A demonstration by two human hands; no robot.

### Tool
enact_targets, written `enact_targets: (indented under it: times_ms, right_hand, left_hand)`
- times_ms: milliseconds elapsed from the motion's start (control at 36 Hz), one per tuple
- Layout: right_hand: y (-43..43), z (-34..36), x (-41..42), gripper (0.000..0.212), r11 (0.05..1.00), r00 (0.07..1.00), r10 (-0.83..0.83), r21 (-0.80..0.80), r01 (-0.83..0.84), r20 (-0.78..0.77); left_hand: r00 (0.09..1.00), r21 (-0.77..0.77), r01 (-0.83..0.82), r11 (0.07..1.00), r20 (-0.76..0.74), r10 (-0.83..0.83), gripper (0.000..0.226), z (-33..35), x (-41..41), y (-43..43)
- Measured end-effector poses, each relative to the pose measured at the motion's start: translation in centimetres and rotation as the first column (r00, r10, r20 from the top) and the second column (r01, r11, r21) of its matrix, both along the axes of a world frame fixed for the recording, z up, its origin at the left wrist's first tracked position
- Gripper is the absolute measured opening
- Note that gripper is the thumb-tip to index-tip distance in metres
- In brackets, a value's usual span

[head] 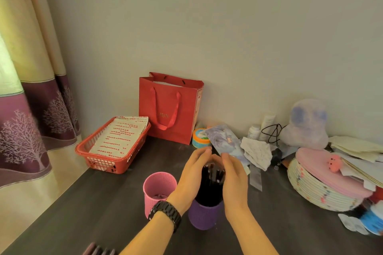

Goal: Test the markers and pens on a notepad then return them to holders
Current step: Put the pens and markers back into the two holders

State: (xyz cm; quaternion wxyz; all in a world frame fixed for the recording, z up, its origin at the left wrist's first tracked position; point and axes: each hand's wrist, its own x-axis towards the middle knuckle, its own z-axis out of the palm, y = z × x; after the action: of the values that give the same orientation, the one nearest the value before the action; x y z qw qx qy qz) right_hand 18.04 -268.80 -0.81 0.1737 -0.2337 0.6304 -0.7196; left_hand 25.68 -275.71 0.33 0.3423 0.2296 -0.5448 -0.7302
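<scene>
**Both hands cup the pens (211, 184) standing in the purple holder (204, 216).**
The left hand (191, 174) and right hand (234, 178) flank the dark bundle, fingers (204, 151) nearly straight, tips almost meeting above it; whether the palms touch the pens I cannot tell. The purple holder stands on the surface (103, 203) just beside the pink holder (158, 188). Best, I judge, to press both palms in evenly and lift straight up, so the holder does not tip.

Dim, warm yellowish light; the brightest patch is daylight glowing through the curtain (12, 64) at the left edge. Shadows on the dark counter (103, 203) are faint and soft. Detail is slightly blurred throughout, and the curtain's lines bow from wide-angle distortion.
</scene>
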Motion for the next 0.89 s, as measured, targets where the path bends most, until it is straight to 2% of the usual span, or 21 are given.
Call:
enact_targets:
  times_ms: [83,167,250,333,417,472,528,583,611,694,722,750,833,889]
  right_hand:
    - [1.3,0.6,-0.3,0.021,1.0,1.0,-0.004,0.018,0.005,-0.024]
    - [3.4,1.4,0.2,0.021,0.998,0.993,-0.04,0.034,0.044,-0.113]
    - [5.9,1.7,1.3,0.011,0.994,0.987,-0.057,0.089,0.071,-0.153]
    - [8.1,1.2,3.0,0.009,0.986,0.989,-0.055,0.146,0.074,-0.134]
    - [10.1,0.2,5.1,0.005,0.97,0.997,0.003,0.242,0.017,-0.082]
    - [11.1,-0.6,6.8,0.005,0.937,0.995,0.088,0.343,-0.066,-0.048]
    - [11.7,-1.7,8.4,0.01,0.873,0.982,0.181,0.467,-0.137,-0.049]
    - [11.8,-2.7,9.8,0.02,0.772,0.952,0.296,0.608,-0.187,-0.083]
    - [11.7,-3.0,10.5,0.028,0.699,0.926,0.366,0.684,-0.207,-0.094]
    - [10.8,-3.6,12.7,0.061,0.393,0.788,0.606,0.902,-0.176,-0.11]
    - [10.4,-4.0,13.5,0.073,0.326,0.742,0.659,0.936,-0.133,-0.124]
    - [10.0,-4.5,14.1,0.081,0.299,0.712,0.685,0.95,-0.085,-0.152]
    - [8.7,-5.6,15.6,0.087,0.324,0.679,0.687,0.946,0.035,-0.26]
    - [7.7,-5.9,16.2,0.094,0.315,0.679,0.68,0.946,0.071,-0.277]
  left_hand:
    - [0.998,-0.047,-0.001,0.999,0.067,0.005,0.034,0.8,0.6,0.0]
    - [0.996,-0.136,-0.002,0.991,0.085,0.014,0.038,1.9,2.6,-0.2]
    - [0.994,-0.255,-0.032,0.966,0.09,0.056,0.054,3.0,6.5,-0.1]
    - [0.983,-0.359,-0.047,0.932,0.152,0.108,0.046,3.2,11.4,-0.3]
    - [0.919,-0.442,-0.05,0.896,0.331,0.214,0.033,2.4,16.6,-0.8]
    - [0.812,-0.514,-0.04,0.857,0.482,0.327,0.042,1.4,20.2,-1.2]
    - [0.642,-0.586,0.012,0.81,0.626,0.443,0.065,0.0,23.5,-1.4]
    - [0.448,-0.593,0.085,0.801,0.741,0.501,0.087,-1.5,26.3,-1.4]
    - [0.343,-0.567,0.121,0.815,0.794,0.501,0.096,-2.3,27.3,-1.2]
    - [0.065,-0.434,0.233,0.87,0.9,0.431,0.112,-4.5,28.9,-0.2]
    - [0.018,-0.398,0.26,0.88,0.913,0.408,0.114,-5.2,29.0,0.2]
    - [-0.006,-0.381,0.281,0.881,0.917,0.399,0.113,-5.8,28.9,0.6]
    - [-0.022,-0.428,0.311,0.849,0.889,0.457,0.104,-7.2,27.9,2.1]
    - [-0.036,-0.467,0.329,0.821,0.862,0.505,0.103,-7.7,27.2,2.9]
